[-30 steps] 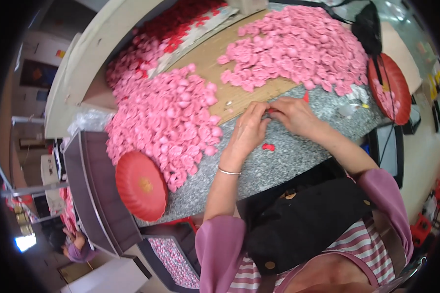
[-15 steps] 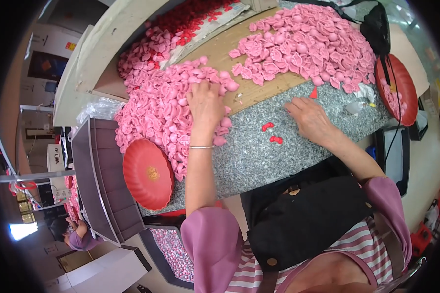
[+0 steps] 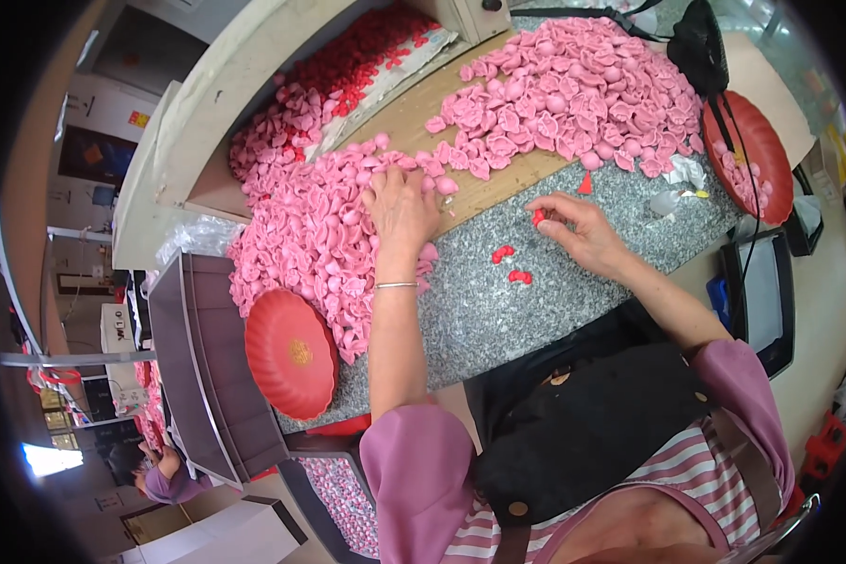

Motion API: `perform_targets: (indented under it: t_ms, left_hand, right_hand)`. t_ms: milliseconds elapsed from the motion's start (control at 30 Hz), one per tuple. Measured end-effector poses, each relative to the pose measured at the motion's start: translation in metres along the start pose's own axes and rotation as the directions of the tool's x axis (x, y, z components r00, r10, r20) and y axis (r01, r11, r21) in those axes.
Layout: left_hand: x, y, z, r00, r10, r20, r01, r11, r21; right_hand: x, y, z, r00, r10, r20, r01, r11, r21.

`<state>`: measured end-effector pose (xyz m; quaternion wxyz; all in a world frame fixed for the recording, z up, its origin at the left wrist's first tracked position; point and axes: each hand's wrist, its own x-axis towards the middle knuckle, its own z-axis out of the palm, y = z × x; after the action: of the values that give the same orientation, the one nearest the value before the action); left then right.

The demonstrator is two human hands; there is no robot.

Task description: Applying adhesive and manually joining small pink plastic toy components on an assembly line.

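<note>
My left hand (image 3: 402, 209) rests with bent, spread fingers on the right edge of a heap of pink petal-shaped pieces and round pink beads (image 3: 320, 240). Its fingertips are partly hidden there, and no piece shows in its grip. Over the grey speckled tabletop (image 3: 461, 320), my right hand (image 3: 585, 235) pinches a small red piece (image 3: 539, 216) between thumb and fingers. Two small red bow-shaped pieces, an upper bow (image 3: 503, 254) and a lower bow (image 3: 520, 277), lie on the stone between my hands.
A second pink heap (image 3: 573, 94) covers the far right of the wooden board (image 3: 503, 183). Red scalloped dishes stand at the near left (image 3: 291, 376) and far right (image 3: 771, 155). Red pieces (image 3: 371, 61) fill a compartment behind. A grey fabric box (image 3: 221, 348) borders the left.
My right hand now shows a small red piece between its fingers and has turned slightly. My left hand stays at the pink heap. The whole view has shifted a little.
</note>
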<state>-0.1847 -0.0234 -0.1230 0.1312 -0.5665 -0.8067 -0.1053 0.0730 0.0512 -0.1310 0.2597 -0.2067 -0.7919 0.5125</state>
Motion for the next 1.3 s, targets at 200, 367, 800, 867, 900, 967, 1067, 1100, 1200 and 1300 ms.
perform_targets:
  t_ms: [200,367,800,867,900,967,1067,1100,1200,1300]
  left_hand:
    - [-0.003,-0.012,0.003,0.983,0.165,-0.081,-0.164,0.986,0.025]
    - [-0.020,0.010,-0.028,0.995,-0.071,0.072,0.101,0.740,-0.665]
    - [-0.088,0.106,-0.008,0.907,-0.208,0.367,0.295,-0.306,-0.905]
    - [-0.087,0.118,-0.014,0.909,-0.206,0.361,0.281,-0.334,-0.900]
    - [-0.085,0.125,-0.019,0.923,-0.213,0.319,0.250,-0.296,-0.922]
    - [-0.085,0.129,-0.020,0.945,-0.197,0.262,0.206,-0.264,-0.942]
    - [-0.088,0.115,-0.010,0.930,-0.246,0.274,0.242,-0.151,-0.958]
    - [-0.084,0.114,-0.011,0.958,-0.253,0.138,0.133,-0.037,-0.990]
    - [-0.088,0.109,-0.013,0.905,-0.249,0.344,0.282,-0.254,-0.925]
    - [-0.091,0.106,-0.013,0.893,-0.257,0.369,0.294,-0.288,-0.911]
  right_hand:
    - [-0.012,-0.002,0.005,0.998,0.062,0.004,-0.062,0.997,0.048]
    - [-0.007,-0.009,0.003,0.995,0.095,-0.039,-0.072,0.916,0.394]
    - [-0.011,-0.017,0.034,0.958,0.246,-0.147,-0.092,0.750,0.655]
    - [-0.015,-0.017,0.034,0.938,0.300,-0.172,-0.113,0.736,0.668]
    - [-0.016,-0.015,0.032,0.934,0.305,-0.183,-0.111,0.739,0.665]
    - [-0.017,-0.014,0.029,0.928,0.336,-0.158,-0.117,0.669,0.734]
    - [-0.018,-0.015,0.028,0.954,0.288,-0.087,-0.128,0.650,0.749]
    - [-0.018,-0.012,0.026,0.964,0.250,-0.095,-0.108,0.689,0.717]
    - [-0.022,-0.008,0.009,0.981,0.193,-0.024,-0.136,0.767,0.627]
    - [-0.022,-0.005,0.005,0.991,0.129,-0.040,-0.088,0.839,0.537]
